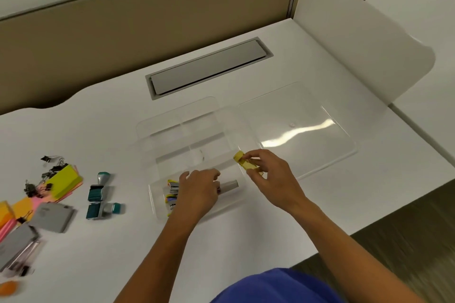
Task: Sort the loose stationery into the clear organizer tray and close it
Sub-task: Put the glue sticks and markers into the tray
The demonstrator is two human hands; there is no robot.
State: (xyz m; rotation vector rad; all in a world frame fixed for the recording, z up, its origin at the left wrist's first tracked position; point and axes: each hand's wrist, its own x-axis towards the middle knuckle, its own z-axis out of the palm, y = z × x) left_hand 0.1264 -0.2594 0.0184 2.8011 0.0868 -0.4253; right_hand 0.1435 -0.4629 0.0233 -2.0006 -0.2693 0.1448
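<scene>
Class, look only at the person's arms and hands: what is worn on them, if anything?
Both forearms are bare up to the frame edge: no sleeves, watch, rings or gloves show on the left hand or right hand. Blue clothing appears at the bottom.

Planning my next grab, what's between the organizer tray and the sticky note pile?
In the head view, two teal stamps lie between the tray and the sticky notes.

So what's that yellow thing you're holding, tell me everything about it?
The small yellow stapler looks plastic and a bit blurry. It lies tilted, its rounded end up and to the left. The right hand pinches it from above, holding it in the air over the right edge of the clear organizer tray, beside the open lid.
</scene>
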